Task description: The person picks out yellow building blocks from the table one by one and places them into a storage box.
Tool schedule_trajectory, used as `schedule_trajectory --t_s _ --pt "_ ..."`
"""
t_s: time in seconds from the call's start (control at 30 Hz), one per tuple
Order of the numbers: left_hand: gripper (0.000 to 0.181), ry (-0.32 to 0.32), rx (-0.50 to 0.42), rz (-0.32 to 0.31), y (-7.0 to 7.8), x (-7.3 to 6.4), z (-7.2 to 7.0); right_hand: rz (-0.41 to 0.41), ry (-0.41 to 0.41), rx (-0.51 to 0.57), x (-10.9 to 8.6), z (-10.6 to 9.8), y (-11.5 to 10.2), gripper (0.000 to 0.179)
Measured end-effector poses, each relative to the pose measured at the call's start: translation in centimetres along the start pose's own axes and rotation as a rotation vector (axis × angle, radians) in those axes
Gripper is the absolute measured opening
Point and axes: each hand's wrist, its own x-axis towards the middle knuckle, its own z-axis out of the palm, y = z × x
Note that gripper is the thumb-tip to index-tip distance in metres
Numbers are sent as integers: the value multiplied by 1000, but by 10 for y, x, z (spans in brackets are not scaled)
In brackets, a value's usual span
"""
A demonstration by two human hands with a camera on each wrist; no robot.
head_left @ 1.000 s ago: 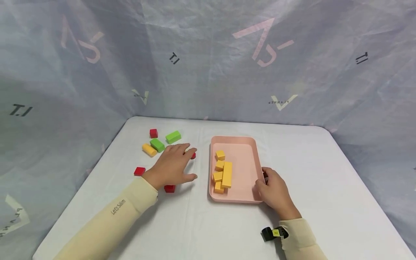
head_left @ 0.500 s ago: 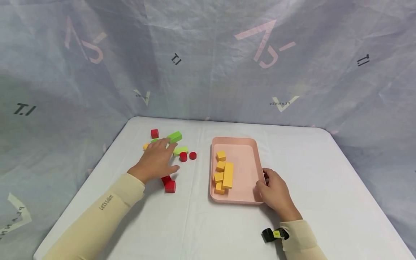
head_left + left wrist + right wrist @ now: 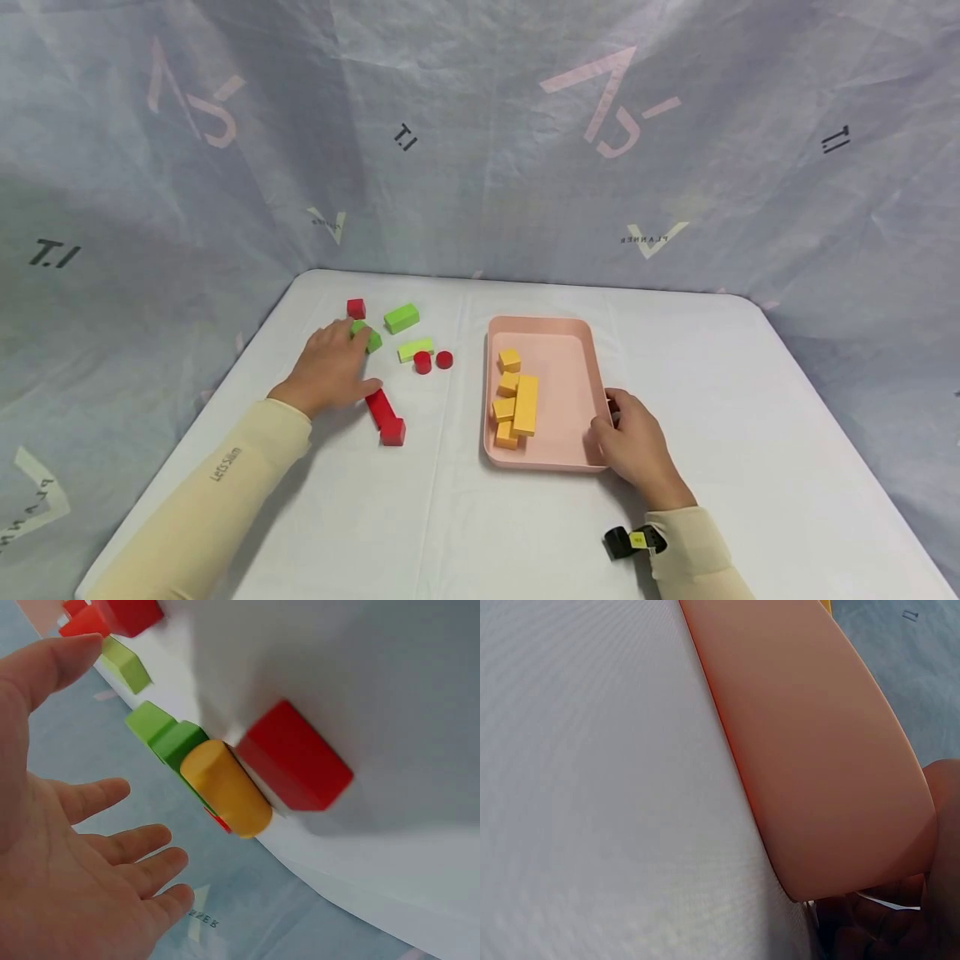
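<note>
My left hand (image 3: 326, 367) hovers over the left part of the table with fingers spread and nothing held. In the left wrist view, a yellow cylinder (image 3: 225, 787) and a red block (image 3: 296, 757) lie beyond its fingers; both are hidden under the hand in the head view. Just past the fingertips sits a dark green block (image 3: 367, 337). A long red block (image 3: 380, 408) lies by the thumb, against a red cube (image 3: 393, 432). My right hand (image 3: 641, 450) grips the near right corner of a pink tray (image 3: 566, 392), thumb inside the wall.
Several small yellow blocks (image 3: 509, 360) and a longer yellow block (image 3: 526, 406) lie along the tray's left side. Left of the tray are a light green block (image 3: 416, 349), a red cylinder (image 3: 422, 362) and a red disc (image 3: 444, 360). Farther back sit a green block (image 3: 402, 318) and red cube (image 3: 356, 308).
My left hand has moved left and slightly toward me, uncovering the light green block and the red pieces, and now covers the yellow cylinder. My right hand stays on the tray corner.
</note>
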Motion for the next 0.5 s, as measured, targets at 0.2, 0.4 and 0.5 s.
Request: schedule_trajectory --t_s 0.2,0.4,0.5 --pt "101 -50 -13 -71 -10 5 1 -4 -2 5 -1 -1 -1 51" --pt "108 -97 -35 -128 -15 6 3 3 -7 9 -1 -2 -4 51" --pt "108 -116 -46 -147 -18 6 6 5 -8 4 -1 -2 -4 52"
